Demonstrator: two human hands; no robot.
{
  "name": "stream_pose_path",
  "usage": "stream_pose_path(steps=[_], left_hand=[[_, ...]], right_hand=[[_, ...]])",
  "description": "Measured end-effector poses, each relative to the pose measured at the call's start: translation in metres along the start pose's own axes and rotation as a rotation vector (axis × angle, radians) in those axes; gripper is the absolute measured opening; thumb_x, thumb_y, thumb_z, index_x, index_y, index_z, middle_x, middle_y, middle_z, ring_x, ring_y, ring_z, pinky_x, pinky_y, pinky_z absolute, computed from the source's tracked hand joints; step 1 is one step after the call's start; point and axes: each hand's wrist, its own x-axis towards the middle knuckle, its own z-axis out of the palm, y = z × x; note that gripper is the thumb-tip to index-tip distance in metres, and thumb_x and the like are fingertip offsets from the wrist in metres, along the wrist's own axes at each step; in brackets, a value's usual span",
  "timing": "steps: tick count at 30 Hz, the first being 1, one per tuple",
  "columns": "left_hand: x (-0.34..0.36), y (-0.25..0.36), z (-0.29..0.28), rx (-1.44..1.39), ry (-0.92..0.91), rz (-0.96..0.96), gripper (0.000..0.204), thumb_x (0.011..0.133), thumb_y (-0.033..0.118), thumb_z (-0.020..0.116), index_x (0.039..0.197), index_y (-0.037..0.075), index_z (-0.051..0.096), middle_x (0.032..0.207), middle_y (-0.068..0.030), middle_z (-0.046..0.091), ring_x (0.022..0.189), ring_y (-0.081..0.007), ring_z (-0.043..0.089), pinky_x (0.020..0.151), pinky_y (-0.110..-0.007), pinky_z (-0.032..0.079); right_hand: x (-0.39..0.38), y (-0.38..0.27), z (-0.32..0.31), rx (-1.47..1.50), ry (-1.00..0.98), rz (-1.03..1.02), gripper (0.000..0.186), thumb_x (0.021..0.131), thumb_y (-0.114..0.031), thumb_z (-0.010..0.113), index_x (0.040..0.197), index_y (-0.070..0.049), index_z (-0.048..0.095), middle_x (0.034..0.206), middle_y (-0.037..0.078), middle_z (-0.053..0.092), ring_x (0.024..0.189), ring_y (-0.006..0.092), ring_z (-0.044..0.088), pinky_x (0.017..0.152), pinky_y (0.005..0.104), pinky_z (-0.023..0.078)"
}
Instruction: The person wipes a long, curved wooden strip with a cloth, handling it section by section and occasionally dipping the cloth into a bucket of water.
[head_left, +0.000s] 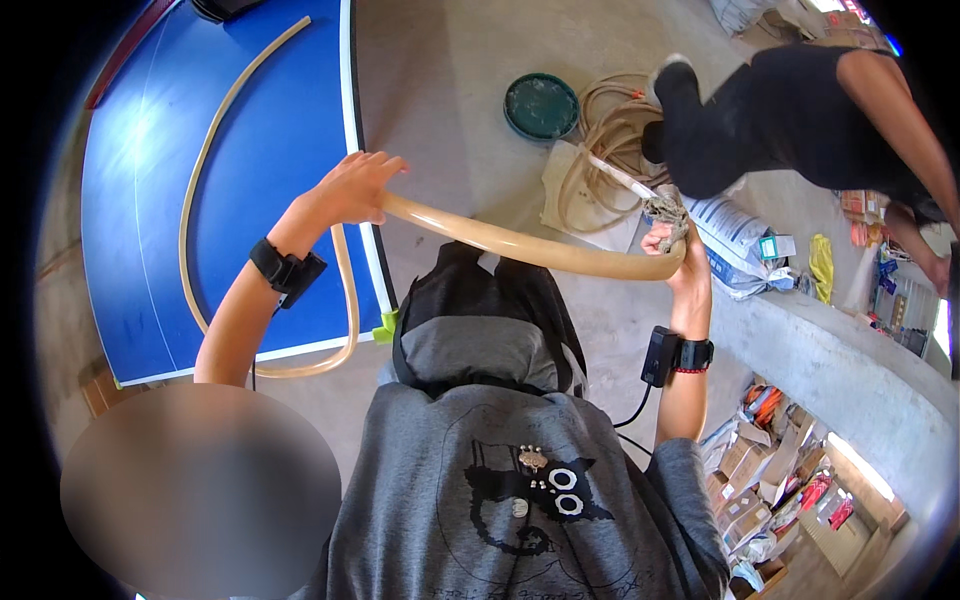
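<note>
A thick, tan, translucent hose (520, 245) is stretched across in front of me, sagging slightly between both hands. My left hand (355, 187) is closed round it above the right edge of the blue table (270, 200). From there the hose loops down past the table's near edge and back up over its top. At the right, my right hand (685, 255) grips the hose where it bends upward. A crumpled grey-green cloth (665, 212) sits against those fingers. A pale stick or pipe (620, 177) reaches up to the cloth; whether they are joined is unclear.
Coiled tan hose (605, 125) lies on the floor beside a round green tub (541, 106). Another person (780, 115) in dark clothes is at the upper right. Bags (735, 245) rest by a concrete ledge (830, 335), with cardboard boxes (745, 465) below it.
</note>
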Motion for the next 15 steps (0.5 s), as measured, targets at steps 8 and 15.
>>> stream_pose_path(steps=[8, 15], left_hand=[[-0.026, 0.063, -0.049, -0.018, -0.061, 0.213, 0.082, 0.059, 0.031, 0.075, 0.127, 0.008, 0.035, 0.12, -0.0172, 0.043, 0.118, -0.0317, 0.034, 0.102, -0.042, 0.021], [-0.014, 0.148, -0.032, -0.235, 0.094, 0.414, 0.076, 0.067, 0.047, 0.064, 0.118, -0.004, 0.039, 0.109, -0.0209, 0.048, 0.107, -0.034, 0.044, 0.091, -0.041, 0.033]], right_hand=[[0.009, 0.003, -0.012, -0.027, 0.02, 0.014, 0.021, 0.084, -0.024, 0.046, 0.082, -0.004, 0.047, 0.065, 0.003, 0.045, 0.062, 0.0135, 0.048, 0.063, 0.029, 0.037], [0.019, 0.017, -0.018, -0.036, 0.1, 0.066, 0.019, 0.084, -0.022, 0.046, 0.084, -0.004, 0.049, 0.066, 0.005, 0.049, 0.06, 0.0162, 0.046, 0.06, 0.0287, 0.039]])
